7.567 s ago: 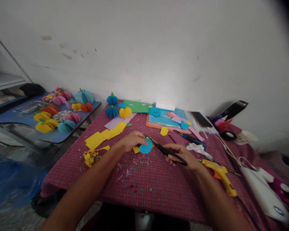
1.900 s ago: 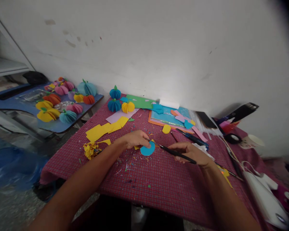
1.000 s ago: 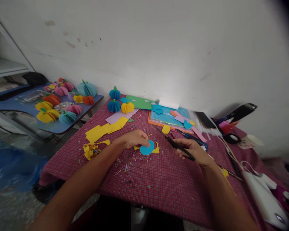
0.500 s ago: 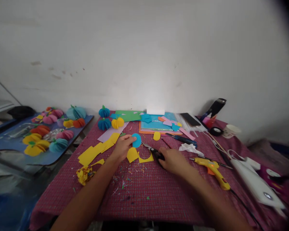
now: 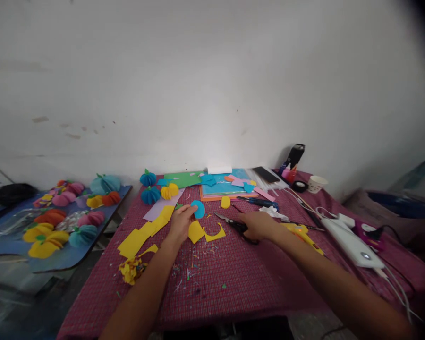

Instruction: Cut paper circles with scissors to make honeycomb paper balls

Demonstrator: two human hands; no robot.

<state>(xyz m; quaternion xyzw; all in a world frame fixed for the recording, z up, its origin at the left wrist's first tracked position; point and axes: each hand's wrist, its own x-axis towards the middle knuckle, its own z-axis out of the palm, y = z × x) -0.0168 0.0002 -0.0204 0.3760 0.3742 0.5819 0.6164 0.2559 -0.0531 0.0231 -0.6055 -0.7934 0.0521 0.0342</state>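
Observation:
My left hand [image 5: 180,222] pinches a blue paper circle [image 5: 199,209] just above the red checked tablecloth [image 5: 233,269]. A cut yellow piece [image 5: 196,231] and a curved yellow offcut [image 5: 215,233] lie right beside that hand. My right hand [image 5: 257,224] is closed on the handles of black scissors [image 5: 230,222], whose blades point left and rest low over the cloth.
Yellow paper sheets [image 5: 145,231] and crumpled scraps [image 5: 131,270] lie at the left. Paper pumpkins [image 5: 159,186] and coloured sheets [image 5: 223,186] line the back. A yellow glue gun [image 5: 302,232] and white device [image 5: 350,238] lie at the right. A blue side table [image 5: 56,222] holds several pumpkins.
The scissors have left the paper and dropped to the cloth. My left hand has lifted the blue circle away from the yellow pieces. The view has tilted up and to the right.

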